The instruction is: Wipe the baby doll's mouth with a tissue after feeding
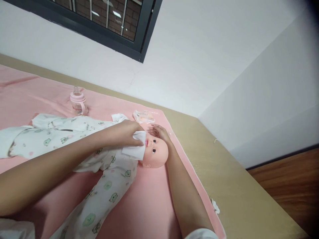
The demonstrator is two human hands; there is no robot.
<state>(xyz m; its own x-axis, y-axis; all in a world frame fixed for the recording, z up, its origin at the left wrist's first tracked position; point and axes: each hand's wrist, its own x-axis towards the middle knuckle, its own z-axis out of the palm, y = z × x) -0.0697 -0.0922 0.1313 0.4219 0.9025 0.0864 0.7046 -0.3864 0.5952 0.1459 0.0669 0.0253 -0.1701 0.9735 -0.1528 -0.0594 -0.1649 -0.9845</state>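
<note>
A baby doll (159, 151) in a white outfit with green animal prints (109, 166) lies on its back, its bald head toward the right. My left hand (128, 132) is at the doll's neck, thumb pressed on a folded white tissue (134, 152) under its chin. The tissue's edge touches the face just below the mouth. Beyond the doll's head, my right hand (160, 132) lies alongside it with the fingers stretched out and slightly spread. The head partly covers that hand's lower side.
A pink baby bottle (78, 101) stands on the pink mat (149, 199) at the back left. Behind my hands lies a clear plastic packet (144, 117). The tan table (206, 159) extends right of the mat, with a small white piece (215, 206) at the mat's edge. Walls and a window (112, 23) close off the back.
</note>
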